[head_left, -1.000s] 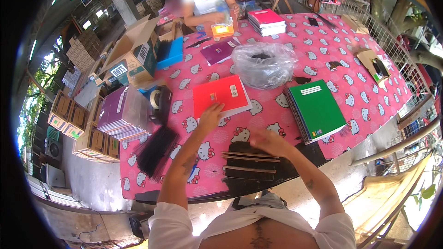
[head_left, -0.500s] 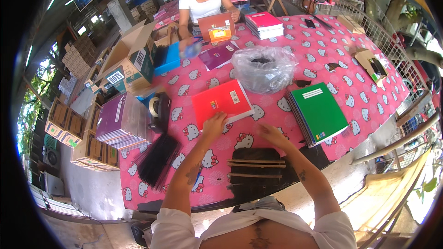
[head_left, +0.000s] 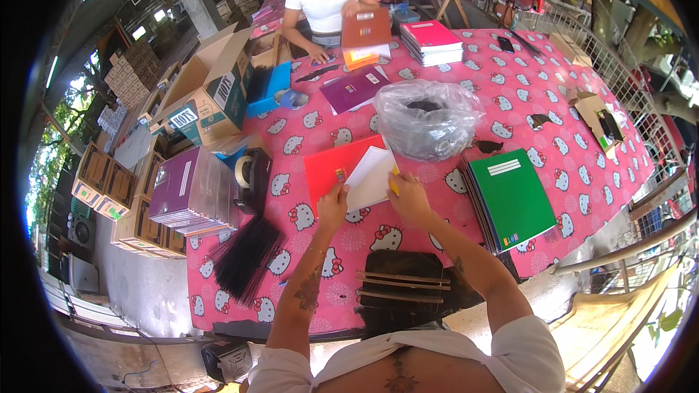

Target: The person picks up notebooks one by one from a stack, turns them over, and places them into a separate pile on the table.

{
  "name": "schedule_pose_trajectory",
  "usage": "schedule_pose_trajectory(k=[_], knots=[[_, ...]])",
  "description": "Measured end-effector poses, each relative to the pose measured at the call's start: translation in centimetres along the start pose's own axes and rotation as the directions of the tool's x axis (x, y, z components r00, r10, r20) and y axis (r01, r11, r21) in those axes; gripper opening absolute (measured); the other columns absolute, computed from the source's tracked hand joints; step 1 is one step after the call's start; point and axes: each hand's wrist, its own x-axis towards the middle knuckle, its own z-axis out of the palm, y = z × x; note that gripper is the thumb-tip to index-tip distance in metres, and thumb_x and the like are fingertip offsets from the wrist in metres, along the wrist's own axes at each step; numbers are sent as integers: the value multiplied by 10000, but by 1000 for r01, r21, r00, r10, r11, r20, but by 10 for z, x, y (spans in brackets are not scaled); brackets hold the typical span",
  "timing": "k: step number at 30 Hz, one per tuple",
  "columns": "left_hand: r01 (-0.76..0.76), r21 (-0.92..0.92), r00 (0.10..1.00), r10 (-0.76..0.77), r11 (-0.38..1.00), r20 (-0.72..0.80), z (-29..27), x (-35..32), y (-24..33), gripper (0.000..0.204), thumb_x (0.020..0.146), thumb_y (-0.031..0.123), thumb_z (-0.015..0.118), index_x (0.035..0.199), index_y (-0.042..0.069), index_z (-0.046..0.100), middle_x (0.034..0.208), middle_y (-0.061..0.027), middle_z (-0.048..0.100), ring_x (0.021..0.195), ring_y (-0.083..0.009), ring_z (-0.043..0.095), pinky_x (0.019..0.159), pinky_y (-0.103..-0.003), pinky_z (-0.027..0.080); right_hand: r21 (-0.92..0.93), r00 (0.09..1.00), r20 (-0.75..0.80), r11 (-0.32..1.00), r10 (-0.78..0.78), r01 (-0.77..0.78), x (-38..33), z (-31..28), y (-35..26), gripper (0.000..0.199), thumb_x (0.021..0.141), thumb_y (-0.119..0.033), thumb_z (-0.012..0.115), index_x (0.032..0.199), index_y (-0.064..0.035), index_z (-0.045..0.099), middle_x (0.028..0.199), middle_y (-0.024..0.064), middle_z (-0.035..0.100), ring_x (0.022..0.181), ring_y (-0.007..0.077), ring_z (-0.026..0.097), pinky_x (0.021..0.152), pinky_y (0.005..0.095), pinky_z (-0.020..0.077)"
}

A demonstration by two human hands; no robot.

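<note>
I see my left hand (head_left: 333,206) pinning the red notebook (head_left: 331,169) on the pink patterned surface (head_left: 568,102), while my right hand (head_left: 408,195) lifts its white pages (head_left: 370,178). A green notebook stack (head_left: 513,196) lies right, a clear plastic bag (head_left: 427,116) beyond.

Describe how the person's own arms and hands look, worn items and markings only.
Both forearms are bare, and both hands are bare, without gloves. The left hand has a thin bracelet at the wrist, and a dark tattoo marks the left forearm below it. The right hand shows no ring or watch that can be made out. Short white sleeves cover the upper arms.
</note>
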Motion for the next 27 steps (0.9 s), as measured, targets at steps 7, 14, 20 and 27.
schedule_pose_trajectory(k=[7,14,20,27], knots=[[-397,-38,916,399,917,48,22,-1,41,309,976,309,633,1183,82,663,1051,-192,701,921,-389,697,768,-462,563,881,851,434,59,296,-469,87,1,59,561,832,-163,704,1353,-34,543,1187,125,637,1140,242,603,841,437,520],[297,-954,948,-131,45,289,-133,13,-10,321,946,46,624,1268,45,624,1282,-106,626,1078,-223,673,955,-378,541,911,890,-42,348,-454,220,-49,-132,-94,452,950,-67,678,1378,-30,538,1193,50,650,1087,153,610,955,317,493],[256,-841,905,189,476,382,-163,-75,151,235,962,-17,630,1196,7,626,1104,-33,693,1030,-76,628,907,-278,511,908,987,-112,415,119,53,-229,-148,-14,328,972,-59,666,1293,-28,604,1184,27,666,1089,96,603,923,283,498],[89,-791,821,405,605,402,-137,-124,158,182,966,20,668,1146,8,649,1089,-27,700,985,-83,637,840,-262,516,942,937,-125,336,325,9,-291,-93,18,138,955,-43,677,1090,-43,707,1038,7,721,971,104,650,900,285,507]])
